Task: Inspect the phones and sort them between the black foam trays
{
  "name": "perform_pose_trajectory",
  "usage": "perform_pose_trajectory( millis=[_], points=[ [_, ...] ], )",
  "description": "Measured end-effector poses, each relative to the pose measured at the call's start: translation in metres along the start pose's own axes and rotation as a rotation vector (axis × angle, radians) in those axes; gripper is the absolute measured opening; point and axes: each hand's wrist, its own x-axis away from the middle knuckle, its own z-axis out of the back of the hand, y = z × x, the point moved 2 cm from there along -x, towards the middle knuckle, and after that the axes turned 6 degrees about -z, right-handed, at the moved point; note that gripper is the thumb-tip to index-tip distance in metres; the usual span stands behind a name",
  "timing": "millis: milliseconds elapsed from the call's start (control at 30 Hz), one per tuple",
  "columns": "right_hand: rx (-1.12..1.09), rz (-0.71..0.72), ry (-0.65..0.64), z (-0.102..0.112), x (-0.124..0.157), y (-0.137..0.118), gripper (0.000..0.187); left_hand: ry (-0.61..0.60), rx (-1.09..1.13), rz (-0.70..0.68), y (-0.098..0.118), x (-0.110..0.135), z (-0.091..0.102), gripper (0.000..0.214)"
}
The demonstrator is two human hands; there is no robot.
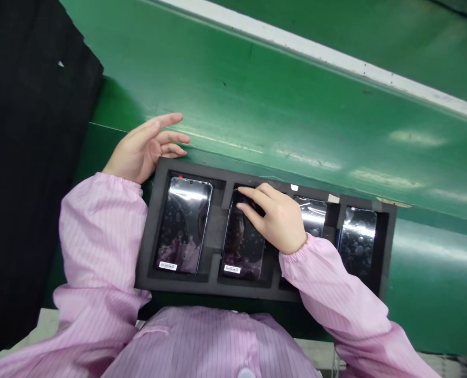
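A dark foam tray point(213, 223) holds several smartphones in separate slots. My right hand point(278, 218) reaches over the second smartphone point(243, 244) from the left, its index finger and thumb apart at the upper end of the screen. Some of its other fingers are hidden. My left hand point(139, 149) is open beside the tray's upper left corner, fingers stretched out, holding nothing. Nearest to it, the leftmost smartphone point(184, 226) lies screen up, with a white label low on it and a red tab at its top. My right arm partly covers the third smartphone point(312, 215) and the rightmost smartphone point(357, 241).
The tray sits on a green work surface point(434, 294). A pale rail point(296, 47) crosses the far side at a slant. On the left stands a large black block-like object point(32, 131). Small pale tape pieces point(333, 198) stick to the tray's far rim.
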Motion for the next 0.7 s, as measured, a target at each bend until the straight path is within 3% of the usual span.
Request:
perform_pose_trajectory(
  millis=[100, 300, 567, 700],
  points=[
    [-0.029, -0.013, 0.006, 0.001, -0.001, -0.001, 0.022, -0.016, 0.026, -0.003, 0.000, -0.001, 0.000, 0.042],
    [0.127, -0.046, -0.069, 0.006, -0.002, -0.007, 0.030, -0.008, 0.027, -0.003, 0.001, -0.001, -0.001, 0.039],
    [-0.058, -0.053, 0.007, 0.006, -0.003, -0.002, 0.019, 0.012, 0.057, -0.002, 0.001, -0.001, -0.001, 0.035],
    [-0.132, 0.075, -0.067, 0.018, -0.004, 0.004, 0.016, 0.014, 0.083, 0.012, 0.001, -0.002, 0.000, 0.035]
  ],
)
